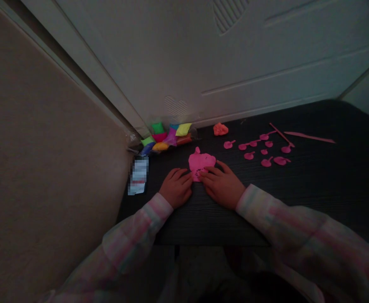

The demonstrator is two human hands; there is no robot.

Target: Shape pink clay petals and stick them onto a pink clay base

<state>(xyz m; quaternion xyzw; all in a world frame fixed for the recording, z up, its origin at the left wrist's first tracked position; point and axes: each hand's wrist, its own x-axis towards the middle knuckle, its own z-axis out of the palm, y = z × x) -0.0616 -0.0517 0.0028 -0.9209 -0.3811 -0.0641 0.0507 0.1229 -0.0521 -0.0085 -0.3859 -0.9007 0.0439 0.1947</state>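
A flat pink clay figure with a small nub on top lies on the dark table in front of me. It has small gaps in its lower part, where the table shows through. My left hand rests at its lower left edge, fingers stretched out and fingertips touching the clay. From the right, my right hand lies over its lower right part with fingers spread and pressing on it. The fingertips cover some of the clay.
Several thin pink clay pieces and strips lie to the right. An orange clay lump sits behind. Colourful clay packets in clear plastic lie at the back left, near a phone. A white panel borders the black table.
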